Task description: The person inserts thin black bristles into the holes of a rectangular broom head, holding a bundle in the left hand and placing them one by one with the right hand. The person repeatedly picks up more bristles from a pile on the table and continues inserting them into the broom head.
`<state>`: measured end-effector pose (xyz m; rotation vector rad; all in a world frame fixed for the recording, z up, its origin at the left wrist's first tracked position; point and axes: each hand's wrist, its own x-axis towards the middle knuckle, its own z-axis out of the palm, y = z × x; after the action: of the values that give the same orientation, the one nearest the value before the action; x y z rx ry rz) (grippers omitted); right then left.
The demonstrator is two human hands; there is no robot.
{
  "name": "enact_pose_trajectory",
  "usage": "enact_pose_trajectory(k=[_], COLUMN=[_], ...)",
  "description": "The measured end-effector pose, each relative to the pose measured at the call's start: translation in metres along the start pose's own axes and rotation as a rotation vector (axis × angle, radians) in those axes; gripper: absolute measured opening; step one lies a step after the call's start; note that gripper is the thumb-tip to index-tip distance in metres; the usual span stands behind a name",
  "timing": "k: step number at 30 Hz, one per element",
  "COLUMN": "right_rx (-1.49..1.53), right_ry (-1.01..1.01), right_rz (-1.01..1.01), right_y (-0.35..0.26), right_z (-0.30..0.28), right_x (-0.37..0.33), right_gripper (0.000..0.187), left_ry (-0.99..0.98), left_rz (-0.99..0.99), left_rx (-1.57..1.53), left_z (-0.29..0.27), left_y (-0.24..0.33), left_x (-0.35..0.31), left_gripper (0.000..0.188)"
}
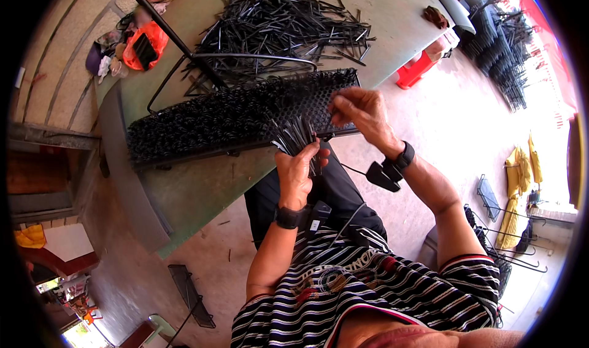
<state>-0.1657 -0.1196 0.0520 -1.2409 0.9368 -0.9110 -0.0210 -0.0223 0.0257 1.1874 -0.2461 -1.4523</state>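
Observation:
A long black panel point(202, 127) lies along the table's near edge. Curled black bristle-like strips cover its left and middle parts, while holes show bare toward the right end. My left hand point(296, 171) is closed round a fanned bundle of thin black strips point(294, 134), just in front of the panel. Over the panel's holed right end is my right hand point(363, 116), thumb and fingers drawn together; whatever is between them is too small to make out. Beyond the panel, a large loose pile of black strips point(282, 26) covers the tabletop.
A black metal pole with a wire frame point(178, 38) stands behind the panel on the green table point(399, 4). To the left lies a red plastic bag point(150, 41). A red stool point(417, 70), stacked black pieces point(500, 50) and a black rack point(191, 294) are around the table.

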Motion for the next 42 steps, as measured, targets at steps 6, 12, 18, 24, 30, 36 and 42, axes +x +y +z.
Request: enact_pose_trajectory(k=[6,12,18,24,30,36,42], right_rx=[-0.474,-0.580,-1.031,-0.875,-0.304,-0.447,-0.622], right_ry=[0.242,0.203,0.052,-0.199,-0.057,0.181,0.115], right_rz=[-0.517,-0.580,-0.737,-0.356,0.089,-0.532,-0.593], right_y=[-0.007,0.014,0.008,-0.007,-0.009,-0.003,0.016], right_z=[0.008,0.001,-0.004,0.008,0.007,0.018,0.010], right_x=[0.027,0.044,0.054,0.025,0.011,0.025,0.037], right_gripper=[0.022,0.019,0.008,0.017,0.012,0.013,0.011], left_ry=[0.026,0.064,0.094,0.100,0.094,0.099,0.121], left_rz=[0.037,0.029,0.005,0.045,0.051,0.053,0.049], left_rx=[-0.012,-0.029,-0.078,-0.173,-0.115,-0.058,-0.033], left_z=[0.001,0.001,0.001,0.004,0.004,-0.001,0.000], left_y=[-0.003,-0.004,-0.002,0.001,-0.004,-0.004,-0.002], left_x=[0.002,0.004,0.004,0.000,0.001,0.000,-0.001], left_gripper=[0.012,0.012,0.013,0.008,0.009,0.010,0.009])
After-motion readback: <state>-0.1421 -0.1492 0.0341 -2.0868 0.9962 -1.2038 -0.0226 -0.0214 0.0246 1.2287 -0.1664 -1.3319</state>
